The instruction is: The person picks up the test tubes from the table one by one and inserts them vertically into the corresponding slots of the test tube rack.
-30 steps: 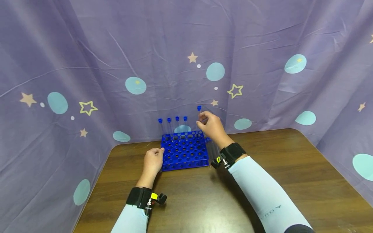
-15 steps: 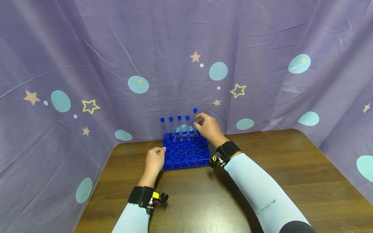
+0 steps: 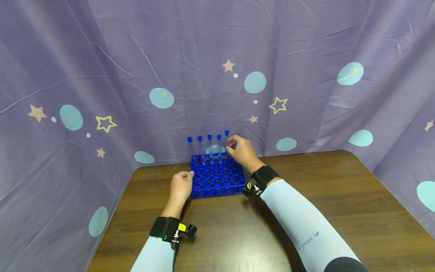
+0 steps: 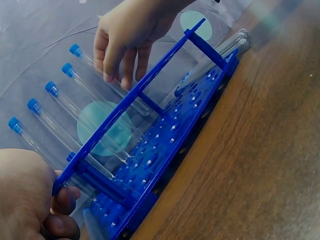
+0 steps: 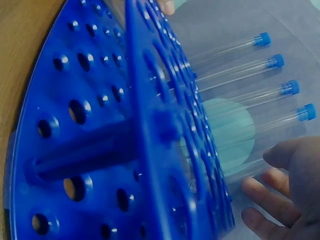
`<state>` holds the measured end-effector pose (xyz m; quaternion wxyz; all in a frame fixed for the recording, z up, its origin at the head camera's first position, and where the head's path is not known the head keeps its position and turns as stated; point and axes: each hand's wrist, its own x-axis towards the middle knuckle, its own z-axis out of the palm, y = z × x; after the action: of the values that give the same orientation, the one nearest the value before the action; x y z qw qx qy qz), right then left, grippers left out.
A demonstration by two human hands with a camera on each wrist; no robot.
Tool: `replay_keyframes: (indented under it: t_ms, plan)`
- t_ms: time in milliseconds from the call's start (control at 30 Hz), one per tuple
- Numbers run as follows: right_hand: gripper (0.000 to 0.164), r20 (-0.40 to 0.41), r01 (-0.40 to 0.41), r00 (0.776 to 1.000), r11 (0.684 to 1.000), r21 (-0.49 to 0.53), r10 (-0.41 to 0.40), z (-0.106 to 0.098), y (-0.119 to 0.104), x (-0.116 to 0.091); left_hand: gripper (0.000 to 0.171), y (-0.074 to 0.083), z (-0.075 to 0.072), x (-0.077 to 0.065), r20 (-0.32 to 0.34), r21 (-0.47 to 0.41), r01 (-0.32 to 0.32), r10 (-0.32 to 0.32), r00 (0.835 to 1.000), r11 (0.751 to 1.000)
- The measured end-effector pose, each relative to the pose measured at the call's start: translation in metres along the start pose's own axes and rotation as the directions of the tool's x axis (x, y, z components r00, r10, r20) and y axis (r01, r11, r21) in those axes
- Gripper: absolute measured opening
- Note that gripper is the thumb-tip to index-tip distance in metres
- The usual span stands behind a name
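A blue test tube rack (image 3: 217, 179) stands on the table, full of round holes. My left hand (image 3: 181, 185) grips its left edge, thumb on top and fingers curled below in the left wrist view. At the rack's back row, my right hand (image 3: 242, 151) pinches a clear test tube (image 4: 90, 60) with a blue cap, its lower part inside the rack. To its left, several capped test tubes (image 3: 209, 147) stand in a line along that row, leaning slightly. In the right wrist view the right fingers (image 5: 272, 200) partly hide the pinched tube.
More clear tubes (image 4: 215, 60) lie beyond the rack's right end, mostly hidden by the right wrist in the head view. A patterned purple curtain (image 3: 306, 94) hangs close behind the rack. The brown wooden table (image 3: 217, 234) extends in front and to both sides.
My right hand has moved left and slightly down, lowering the capped tube into the back row beside the others. The left hand keeps its grip on the rack.
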<state>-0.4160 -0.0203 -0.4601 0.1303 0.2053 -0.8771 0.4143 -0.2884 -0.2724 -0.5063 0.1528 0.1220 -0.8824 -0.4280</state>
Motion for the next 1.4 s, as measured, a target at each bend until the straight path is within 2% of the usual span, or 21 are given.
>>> replay_keyframes:
  t_ms: [633, 1400]
  plan:
    - [0.019, 0.016, 0.008, 1.0, 0.999, -0.032, -0.008, 0.006, 0.007, -0.001, 0.034, 0.002, 0.0, 0.001, -0.008, 0.002, -0.011, 0.011, 1.0, 1.0]
    - [0.016, 0.035, -0.036, 0.999, 0.996, -0.085, 0.04, 0.011, 0.01, 0.0, 0.035, 0.002, 0.0, 0.0, -0.005, 0.003, 0.006, -0.006, 1.0, 1.0]
